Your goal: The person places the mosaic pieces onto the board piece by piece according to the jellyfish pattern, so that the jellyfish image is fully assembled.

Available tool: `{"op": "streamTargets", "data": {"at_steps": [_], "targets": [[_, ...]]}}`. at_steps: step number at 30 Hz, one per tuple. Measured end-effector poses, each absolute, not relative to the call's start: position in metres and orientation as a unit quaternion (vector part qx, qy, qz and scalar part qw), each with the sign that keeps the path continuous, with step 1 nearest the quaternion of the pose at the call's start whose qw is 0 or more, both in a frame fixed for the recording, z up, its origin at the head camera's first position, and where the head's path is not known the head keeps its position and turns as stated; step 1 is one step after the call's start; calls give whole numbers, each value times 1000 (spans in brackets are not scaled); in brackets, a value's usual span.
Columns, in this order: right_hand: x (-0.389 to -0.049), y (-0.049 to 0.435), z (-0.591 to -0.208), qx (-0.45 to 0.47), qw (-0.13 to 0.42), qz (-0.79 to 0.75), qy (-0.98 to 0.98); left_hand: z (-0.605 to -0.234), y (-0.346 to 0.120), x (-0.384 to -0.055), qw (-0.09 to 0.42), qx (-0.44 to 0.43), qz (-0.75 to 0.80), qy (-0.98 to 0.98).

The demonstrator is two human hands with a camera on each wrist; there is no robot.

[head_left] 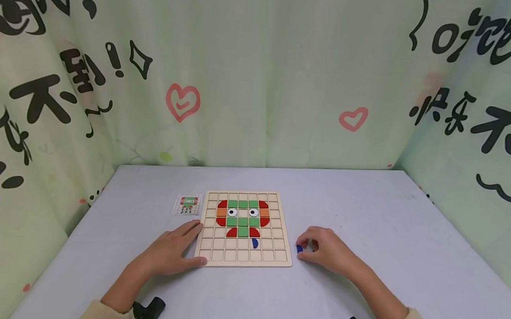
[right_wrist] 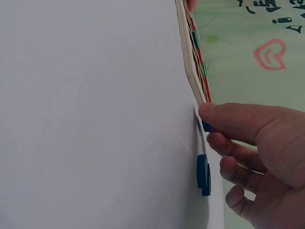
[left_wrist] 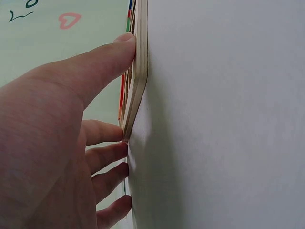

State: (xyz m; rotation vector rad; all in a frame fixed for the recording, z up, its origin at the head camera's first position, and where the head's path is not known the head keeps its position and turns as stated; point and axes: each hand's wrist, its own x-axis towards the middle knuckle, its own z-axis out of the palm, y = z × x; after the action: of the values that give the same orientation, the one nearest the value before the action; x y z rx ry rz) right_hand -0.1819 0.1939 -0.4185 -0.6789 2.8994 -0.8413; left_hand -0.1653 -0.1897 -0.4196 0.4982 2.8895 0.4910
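A wooden grid board (head_left: 273, 257) lies flat on the table, with red, green, orange and blue pieces and two eye pieces set into a face-like figure. Below its lower right red piece sits a blue half-round piece (head_left: 255, 243). My left hand (head_left: 172, 248) rests against the board's left side, thumb at the front corner, fingers extended. Off the right edge, my right hand (head_left: 330, 249) pinches another blue piece (head_left: 300, 249) between thumb and index finger. Further blue pieces (right_wrist: 203, 175) lie on the table beneath that hand, in the right wrist view; the head view hides them.
Left of the board's far corner lies a small pattern card (head_left: 188, 204) showing a similar figure on a grid. The white table (head_left: 347, 195) reaches back to a pale green curtain (head_left: 266, 85) with black lettering and pink hearts, which also hangs at both sides.
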Motion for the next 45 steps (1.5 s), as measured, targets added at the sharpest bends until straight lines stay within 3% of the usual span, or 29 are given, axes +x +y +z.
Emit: {"op": "streamTargets", "data": {"at_steps": [10,19,45], "targets": [[-182,174,-414,-235,29,-292,927,-419,-189,-166,83,170,164,968],[-180,140,-415,-248,71,-313,914,-422,-193,-165,82,163,157,971],[-179,111,-422,-269,71,-317,907,-423,-189,-165,84,159,163,970]]}}
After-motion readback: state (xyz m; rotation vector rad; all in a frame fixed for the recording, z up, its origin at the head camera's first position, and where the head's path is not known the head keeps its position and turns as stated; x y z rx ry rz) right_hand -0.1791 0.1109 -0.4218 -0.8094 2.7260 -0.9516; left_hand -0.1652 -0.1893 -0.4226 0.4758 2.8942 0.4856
